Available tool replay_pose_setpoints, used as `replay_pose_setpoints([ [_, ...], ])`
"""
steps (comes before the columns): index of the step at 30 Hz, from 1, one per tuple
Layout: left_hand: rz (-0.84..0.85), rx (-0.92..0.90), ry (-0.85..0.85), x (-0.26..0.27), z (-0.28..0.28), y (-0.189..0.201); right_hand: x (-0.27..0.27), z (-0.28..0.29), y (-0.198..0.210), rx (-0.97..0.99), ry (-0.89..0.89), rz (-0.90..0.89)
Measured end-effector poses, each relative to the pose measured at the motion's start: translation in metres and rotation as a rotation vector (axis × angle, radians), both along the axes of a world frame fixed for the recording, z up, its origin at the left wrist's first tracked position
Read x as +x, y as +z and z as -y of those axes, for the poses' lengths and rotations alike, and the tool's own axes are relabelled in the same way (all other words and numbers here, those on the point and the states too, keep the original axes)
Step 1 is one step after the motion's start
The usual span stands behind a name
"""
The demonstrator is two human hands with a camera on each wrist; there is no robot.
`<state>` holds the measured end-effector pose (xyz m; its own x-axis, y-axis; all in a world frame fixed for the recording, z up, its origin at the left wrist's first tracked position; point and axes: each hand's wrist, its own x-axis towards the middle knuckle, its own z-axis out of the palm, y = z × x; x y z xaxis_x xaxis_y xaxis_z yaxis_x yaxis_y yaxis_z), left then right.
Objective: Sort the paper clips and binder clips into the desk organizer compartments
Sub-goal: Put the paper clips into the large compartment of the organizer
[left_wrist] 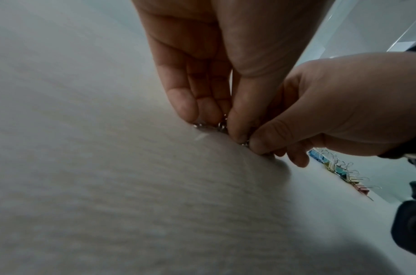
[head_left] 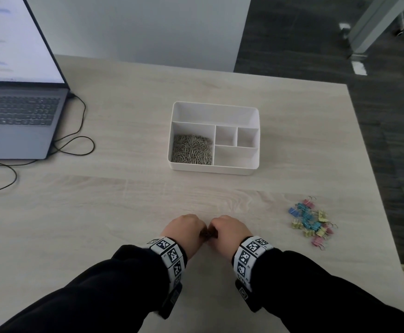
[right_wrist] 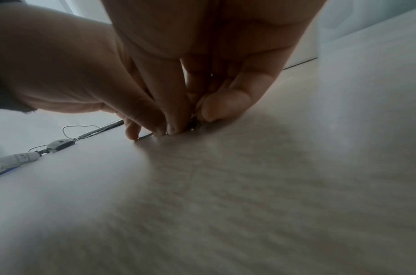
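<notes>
Both hands meet at the near middle of the table, fingers curled down. My left hand [head_left: 186,228] [left_wrist: 216,122] and right hand [head_left: 227,230] [right_wrist: 190,121] together pinch a small bunch of silver paper clips [left_wrist: 220,125] [head_left: 205,235] against the wood; most of the bunch is hidden under the fingers. The white desk organizer [head_left: 214,169] stands beyond, its large left compartment holding a heap of silver paper clips [head_left: 192,151]; its other compartments are empty. A loose pile of coloured binder clips [head_left: 311,221] [left_wrist: 339,169] lies to the right of my hands.
An open laptop [head_left: 18,111] sits at the far left, with black cables [head_left: 76,143] looping beside it. The table's right edge [head_left: 374,188] drops to dark floor just past the binder clips. In the right wrist view a white cable plug [right_wrist: 58,145] lies at the left.
</notes>
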<state>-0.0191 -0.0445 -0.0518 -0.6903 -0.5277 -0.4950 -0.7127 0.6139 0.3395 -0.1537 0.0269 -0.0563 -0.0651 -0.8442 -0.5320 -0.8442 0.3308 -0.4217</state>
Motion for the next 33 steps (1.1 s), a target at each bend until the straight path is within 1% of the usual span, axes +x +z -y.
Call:
replay_pose_setpoints([
  [3,0.042,0.033,-0.018,-0.004,0.005,0.001,-0.002,0.008,0.003,0.053,0.024,-0.015],
  [6,0.078,0.041,-0.046,-0.009,0.009,0.002,-0.001,0.014,0.006,0.093,0.094,-0.029],
  [10,0.104,0.052,-0.095,-0.010,0.015,0.004,-0.005,0.017,0.007,0.117,0.153,0.002],
  [12,0.079,0.085,-0.097,-0.009,0.021,0.004,-0.009,0.018,0.007,0.105,0.169,0.018],
  [16,-0.030,0.152,-0.069,-0.002,0.039,0.006,-0.020,0.023,0.005,0.047,0.194,0.069],
  [18,-0.096,0.159,-0.045,0.001,0.050,0.011,-0.027,0.027,0.006,0.012,0.162,0.119],
  [20,-0.170,0.156,0.005,0.003,0.066,0.018,-0.033,0.033,0.010,-0.041,0.091,0.178],
  [24,-0.354,0.124,0.243,-0.001,0.109,0.038,-0.045,0.064,0.019,-0.160,-0.215,0.344],
  [26,-0.414,0.113,0.319,-0.007,0.130,0.050,-0.049,0.085,0.028,-0.223,-0.333,0.390],
  [29,-0.454,0.060,0.380,-0.017,0.160,0.063,-0.056,0.121,0.043,-0.326,-0.406,0.360],
  [33,-0.460,-0.038,0.434,-0.029,0.182,0.068,-0.064,0.159,0.051,-0.339,-0.361,0.202],
])
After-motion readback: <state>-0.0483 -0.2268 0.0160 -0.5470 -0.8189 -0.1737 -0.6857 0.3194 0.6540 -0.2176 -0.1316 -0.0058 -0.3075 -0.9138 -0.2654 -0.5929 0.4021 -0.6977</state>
